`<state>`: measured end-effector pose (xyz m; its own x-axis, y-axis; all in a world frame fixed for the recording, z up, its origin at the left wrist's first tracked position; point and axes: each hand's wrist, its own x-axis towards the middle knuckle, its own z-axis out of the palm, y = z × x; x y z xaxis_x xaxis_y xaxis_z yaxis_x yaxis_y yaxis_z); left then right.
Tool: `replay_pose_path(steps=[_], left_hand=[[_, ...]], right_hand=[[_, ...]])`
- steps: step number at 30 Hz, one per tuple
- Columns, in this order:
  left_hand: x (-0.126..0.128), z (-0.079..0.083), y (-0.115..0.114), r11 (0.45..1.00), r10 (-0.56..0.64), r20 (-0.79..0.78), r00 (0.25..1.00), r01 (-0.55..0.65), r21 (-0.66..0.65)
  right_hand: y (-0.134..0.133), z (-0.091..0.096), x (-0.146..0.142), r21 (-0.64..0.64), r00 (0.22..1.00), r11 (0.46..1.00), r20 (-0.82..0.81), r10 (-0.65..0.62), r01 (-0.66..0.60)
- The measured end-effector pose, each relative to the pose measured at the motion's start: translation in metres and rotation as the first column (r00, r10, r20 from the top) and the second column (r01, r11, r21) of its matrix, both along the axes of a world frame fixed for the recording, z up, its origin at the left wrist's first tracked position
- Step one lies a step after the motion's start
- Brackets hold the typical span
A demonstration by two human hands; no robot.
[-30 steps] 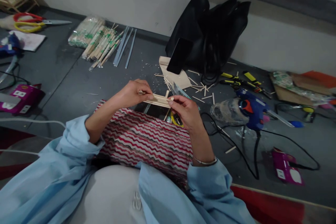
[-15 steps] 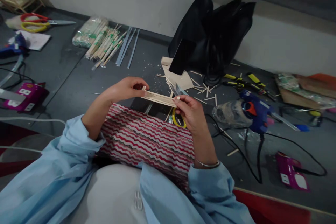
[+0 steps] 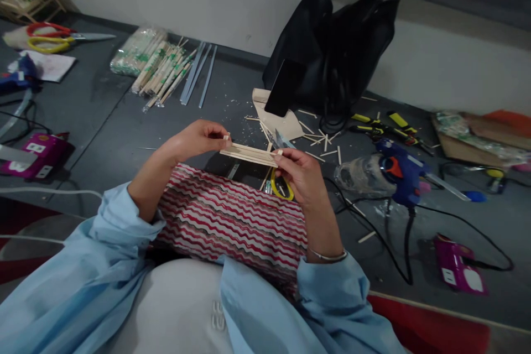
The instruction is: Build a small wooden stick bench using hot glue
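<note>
Between my hands is a small wooden stick frame [image 3: 249, 154], made of several pale sticks side by side with short pieces at its ends. My left hand [image 3: 203, 138] pinches its left end, and my right hand [image 3: 299, 170] pinches its right end. It is held above the table, beyond a red and white striped cloth [image 3: 232, 215]. Below the frame, yellow-handled scissors [image 3: 282, 186] lie partly hidden by my right hand. Cut stick pieces [image 3: 326, 138] are scattered beyond my right hand.
Behind the hands stand a black bag [image 3: 332, 55] and a phone [image 3: 284, 87]. On the right are a blue glue gun [image 3: 400, 171], a purple power socket [image 3: 459, 265] and cords. Wrapped chopsticks [image 3: 164, 72] and large scissors [image 3: 62, 38] lie on the left.
The stick frame has tilted slightly, so more of its flat face shows. Both hands keep their pinch on its ends. The whole view has shifted a little.
</note>
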<state>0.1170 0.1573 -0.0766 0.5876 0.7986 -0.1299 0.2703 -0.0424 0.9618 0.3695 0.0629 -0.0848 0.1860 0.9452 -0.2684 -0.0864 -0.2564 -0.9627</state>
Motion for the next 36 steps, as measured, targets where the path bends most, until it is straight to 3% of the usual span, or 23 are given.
replay_pose_path(steps=[7,16,23,36], left_hand=[[-0.002,-0.001,0.002,0.995,0.040,0.032,0.999,-0.036,-0.094],[-0.002,0.005,0.000,0.981,0.020,0.104,0.994,0.001,-0.194],[0.000,0.008,-0.002,0.963,0.096,0.124,0.988,-0.060,-0.264],[0.009,0.001,-0.006,0.974,0.107,0.129,0.986,-0.078,-0.211]], right_hand=[[0.002,0.000,0.005,0.015,1.000,1.000,-0.028,-0.003,0.003],[0.002,0.001,0.007,0.001,0.993,0.999,-0.109,-0.034,0.035],[0.002,0.003,0.007,0.008,0.984,0.999,-0.172,-0.040,0.042],[0.002,0.000,-0.001,-0.012,0.985,0.996,-0.150,-0.089,0.088]])
